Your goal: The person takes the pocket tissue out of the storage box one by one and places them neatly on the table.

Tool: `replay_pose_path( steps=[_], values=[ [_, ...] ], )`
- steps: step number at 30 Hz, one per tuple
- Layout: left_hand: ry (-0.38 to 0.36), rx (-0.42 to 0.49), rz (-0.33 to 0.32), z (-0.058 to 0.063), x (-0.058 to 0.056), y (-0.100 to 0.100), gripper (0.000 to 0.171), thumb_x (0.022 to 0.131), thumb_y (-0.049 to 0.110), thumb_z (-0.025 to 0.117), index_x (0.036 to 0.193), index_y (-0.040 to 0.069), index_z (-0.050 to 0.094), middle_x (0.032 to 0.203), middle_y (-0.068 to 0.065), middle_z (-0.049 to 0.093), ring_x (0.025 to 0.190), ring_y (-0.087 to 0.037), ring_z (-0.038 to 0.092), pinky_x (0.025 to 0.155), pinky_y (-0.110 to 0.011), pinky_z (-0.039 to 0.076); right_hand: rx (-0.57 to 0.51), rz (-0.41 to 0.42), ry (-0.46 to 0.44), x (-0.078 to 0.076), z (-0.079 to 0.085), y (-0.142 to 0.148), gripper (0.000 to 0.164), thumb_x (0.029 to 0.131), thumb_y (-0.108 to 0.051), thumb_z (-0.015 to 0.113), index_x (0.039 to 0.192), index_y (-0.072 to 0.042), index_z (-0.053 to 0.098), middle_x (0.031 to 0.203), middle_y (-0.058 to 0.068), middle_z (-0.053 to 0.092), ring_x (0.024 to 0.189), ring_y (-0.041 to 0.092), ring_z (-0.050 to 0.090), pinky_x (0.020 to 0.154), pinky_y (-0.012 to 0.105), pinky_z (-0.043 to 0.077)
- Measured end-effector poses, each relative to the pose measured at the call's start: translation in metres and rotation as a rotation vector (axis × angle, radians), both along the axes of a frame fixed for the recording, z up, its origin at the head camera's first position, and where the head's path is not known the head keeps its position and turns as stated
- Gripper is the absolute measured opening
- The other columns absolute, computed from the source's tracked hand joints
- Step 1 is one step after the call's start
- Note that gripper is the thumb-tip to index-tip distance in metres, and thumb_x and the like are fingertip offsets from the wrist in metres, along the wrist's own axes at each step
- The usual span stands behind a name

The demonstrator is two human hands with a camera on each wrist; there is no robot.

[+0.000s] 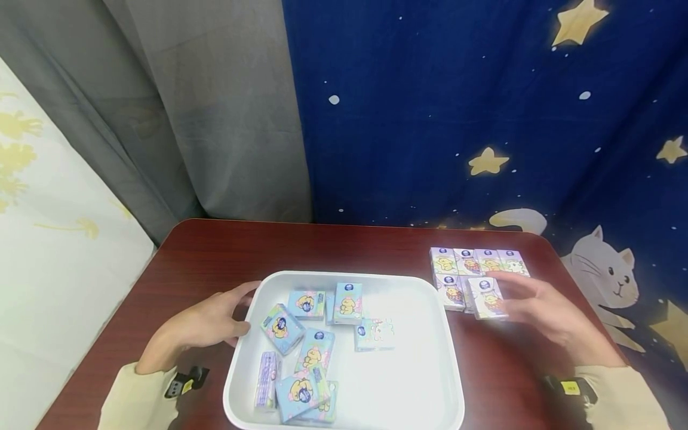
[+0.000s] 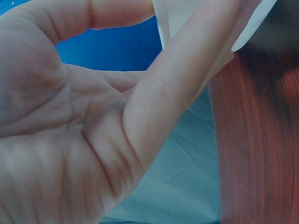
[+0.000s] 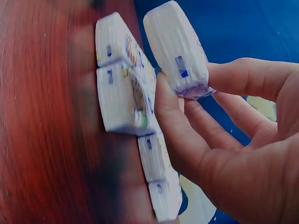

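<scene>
Tissue pack (image 1: 486, 297) pinched in right hand (image 1: 548, 310), between thumb and fingers, raised just above the purple packs (image 1: 467, 263) near the back right corner of the table (image 1: 371, 249). Left hand (image 1: 206, 316) at left rim of the tray (image 1: 344, 275); fingers partly hidden, can't tell if it's gripping. Blue packs (image 1: 315, 349) loose in tray, mostly left half.

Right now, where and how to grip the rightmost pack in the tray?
Probably pinch the rightmost pack by its long edges, coming from the right: it lies flat, bare tray floor beside that end, a stacked pack crowding its far-left corner.
</scene>
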State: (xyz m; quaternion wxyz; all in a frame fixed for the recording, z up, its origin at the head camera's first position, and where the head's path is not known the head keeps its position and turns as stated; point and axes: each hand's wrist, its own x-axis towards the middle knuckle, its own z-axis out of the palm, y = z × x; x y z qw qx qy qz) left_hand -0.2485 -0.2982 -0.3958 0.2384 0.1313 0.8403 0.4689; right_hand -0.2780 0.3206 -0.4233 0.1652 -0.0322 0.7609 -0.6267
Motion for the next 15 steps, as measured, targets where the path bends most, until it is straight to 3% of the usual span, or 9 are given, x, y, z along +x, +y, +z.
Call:
replay_pose_path(
  steps=[3, 11, 15],
  values=[
    [0.000, 0.001, -0.001, 0.000, 0.000, 0.000, 0.082, 0.095, -0.007, 0.072, 0.165, -0.007, 0.029, 0.141, -0.033, 0.059, 0.100, -0.033, 0.076, 0.072, -0.047, 0.069, 0.004, -0.040, -0.033, -0.002, -0.003, 0.007, 0.064, 0.099, 0.006, 0.072, 0.155, -0.022, 0.064, 0.130, -0.002, 0.067, 0.106, 0.023, 0.073, 0.089, 0.034, 0.066],
    [-0.009, 0.003, 0.006, 0.000, 0.000, 0.000, 0.083, 0.095, -0.007, 0.072, 0.165, -0.007, 0.028, 0.141, -0.033, 0.059, 0.098, -0.032, 0.077, 0.072, -0.047, 0.069, 0.028, -0.101, -0.075, -0.005, -0.009, 0.025, 0.064, 0.100, 0.004, 0.072, 0.155, -0.028, 0.063, 0.134, 0.001, 0.063, 0.106, 0.021, 0.071, 0.089, 0.033, 0.065],
    [-0.008, -0.002, 0.007, 0.000, 0.000, 0.000, 0.083, 0.095, -0.007, 0.072, 0.165, -0.007, 0.028, 0.141, -0.033, 0.059, 0.097, -0.032, 0.077, 0.072, -0.047, 0.069, -0.033, -0.136, -0.103, -0.007, -0.013, 0.031, 0.062, 0.100, 0.006, 0.071, 0.151, -0.029, 0.066, 0.130, -0.004, 0.066, 0.106, 0.019, 0.071, 0.089, 0.032, 0.064]
  ],
)
